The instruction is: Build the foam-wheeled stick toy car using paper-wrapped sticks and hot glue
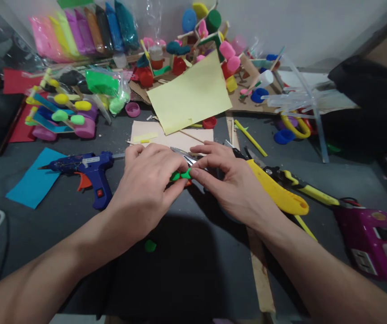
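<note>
A small piece of bright green modelling clay is pinched between both hands over the dark table. My left hand is closed, thumb and forefinger pressing the clay from the left. Thumb and fingertips of my right hand hold its right end. Something orange shows just under the clay, too small to make out. Metal scissor blades lie behind the fingertips, partly hidden by both hands. Nearer to me, a green clay scrap rests on the table.
A blue glue gun lies left on blue paper. Right are a yellow-handled cutter and a purple device. Yellow paper, clay-and-stick models and colored clay packs fill the back. A wooden strip runs front right.
</note>
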The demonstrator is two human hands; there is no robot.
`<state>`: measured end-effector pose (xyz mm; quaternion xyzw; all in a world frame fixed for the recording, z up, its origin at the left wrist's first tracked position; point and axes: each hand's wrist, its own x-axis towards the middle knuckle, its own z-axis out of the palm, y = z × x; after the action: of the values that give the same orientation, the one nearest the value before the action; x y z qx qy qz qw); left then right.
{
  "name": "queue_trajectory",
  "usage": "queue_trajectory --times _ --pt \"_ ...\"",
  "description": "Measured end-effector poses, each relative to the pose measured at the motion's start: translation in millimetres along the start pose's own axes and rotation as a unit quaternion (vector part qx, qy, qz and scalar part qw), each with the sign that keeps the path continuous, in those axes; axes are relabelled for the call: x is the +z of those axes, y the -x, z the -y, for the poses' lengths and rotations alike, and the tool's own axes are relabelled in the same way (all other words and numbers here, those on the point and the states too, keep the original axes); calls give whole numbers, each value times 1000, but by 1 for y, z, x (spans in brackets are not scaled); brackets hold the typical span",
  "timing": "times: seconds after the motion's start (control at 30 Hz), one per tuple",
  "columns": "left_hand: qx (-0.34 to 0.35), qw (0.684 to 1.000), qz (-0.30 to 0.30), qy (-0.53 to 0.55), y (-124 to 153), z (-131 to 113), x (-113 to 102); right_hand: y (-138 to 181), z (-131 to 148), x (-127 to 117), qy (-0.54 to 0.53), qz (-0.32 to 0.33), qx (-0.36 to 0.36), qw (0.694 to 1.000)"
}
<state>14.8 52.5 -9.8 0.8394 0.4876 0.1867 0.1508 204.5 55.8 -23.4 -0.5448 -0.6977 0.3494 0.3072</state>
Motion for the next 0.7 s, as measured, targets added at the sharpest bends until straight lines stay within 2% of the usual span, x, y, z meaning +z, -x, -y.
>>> queue_trajectory --times 0.37,0.7 --pt "-4 1000 3 17 0 0 0 -1 0 2 -6 0 -3 1000" --pt "-19 999 7 35 0 1 -1 2 -1 -2 0 -30 -47 998"
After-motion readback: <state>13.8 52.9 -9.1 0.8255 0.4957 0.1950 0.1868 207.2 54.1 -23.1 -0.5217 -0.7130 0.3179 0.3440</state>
